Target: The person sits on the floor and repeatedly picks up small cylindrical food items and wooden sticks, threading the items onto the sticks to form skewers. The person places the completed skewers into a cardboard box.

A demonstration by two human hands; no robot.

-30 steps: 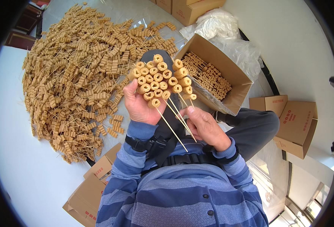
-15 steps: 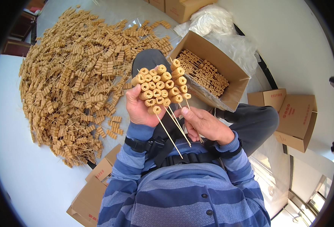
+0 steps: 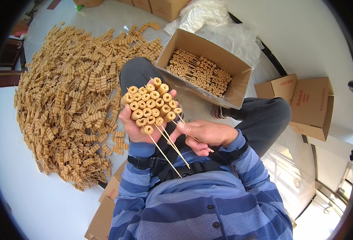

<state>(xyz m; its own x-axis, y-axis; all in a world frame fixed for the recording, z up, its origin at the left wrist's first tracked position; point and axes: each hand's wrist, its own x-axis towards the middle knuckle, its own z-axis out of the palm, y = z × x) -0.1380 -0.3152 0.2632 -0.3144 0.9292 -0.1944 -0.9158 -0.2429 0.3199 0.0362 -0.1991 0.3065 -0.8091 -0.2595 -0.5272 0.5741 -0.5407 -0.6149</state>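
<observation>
A bundle of skewers (image 3: 147, 105), threaded with short golden-brown hollow rolls, rests in my left hand (image 3: 134, 132). Its fingers are wrapped round the bundle from below, with the thumb along its left side. Bare sticks stick out of the bundle toward my waist. My right hand (image 3: 210, 134) pinches the thin stick of a skewer whose rolls lie against the bundle's right side. Between thumb and fingers the stick shows only in part. Both hands are above my crossed legs.
A big heap of similar skewers (image 3: 68, 100) covers the floor at left. Beyond my knees stands an open cardboard box (image 3: 238, 86) partly filled with neatly laid skewers (image 3: 202, 72). Other cardboard boxes (image 3: 310, 102) stand at right, and clear plastic sheeting (image 3: 236, 42) lies behind.
My right hand has brought its skewer in against the bundle, narrowing the gap that stood between them. The whole view has shifted a little.
</observation>
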